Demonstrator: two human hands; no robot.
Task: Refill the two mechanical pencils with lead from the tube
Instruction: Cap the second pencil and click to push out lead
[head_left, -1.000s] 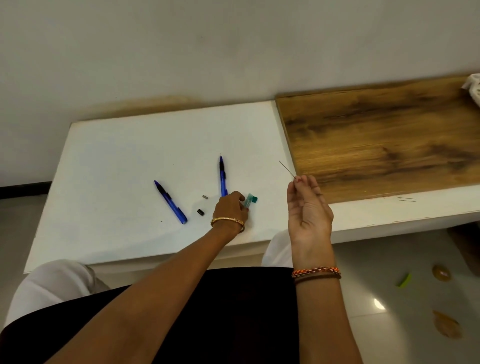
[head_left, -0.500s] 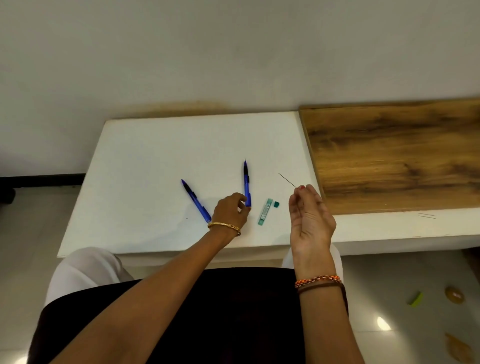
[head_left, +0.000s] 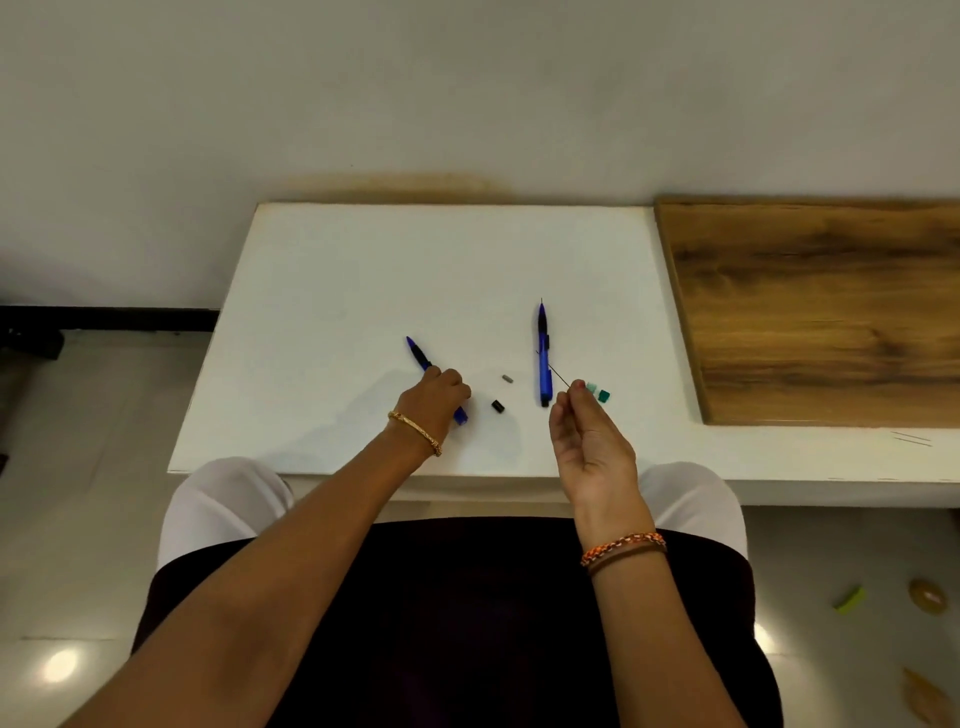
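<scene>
Two blue mechanical pencils lie on the white table (head_left: 363, 260). My left hand (head_left: 434, 397) is closed over the left pencil (head_left: 420, 356), whose tip points up-left and whose back end pokes out below my fingers. The right pencil (head_left: 543, 358) lies upright in the picture, untouched. My right hand (head_left: 589, 441) pinches a thin lead stick (head_left: 558, 373) that slants up-left toward that pencil. The green lead tube (head_left: 592, 386) is mostly hidden behind my right fingers, its green cap (head_left: 603, 396) beside it.
A small black cap (head_left: 498, 406) and a small grey piece (head_left: 508, 379) lie between the pencils. A wooden board (head_left: 821, 312) covers the table's right part. Two loose leads (head_left: 911, 439) rest near the front edge. Scraps lie on the floor at right.
My left hand let go of the lead tube, passed the right pencil and now grips the left pencil. My right hand, still pinching the lead, came down closer to the right pencil.
</scene>
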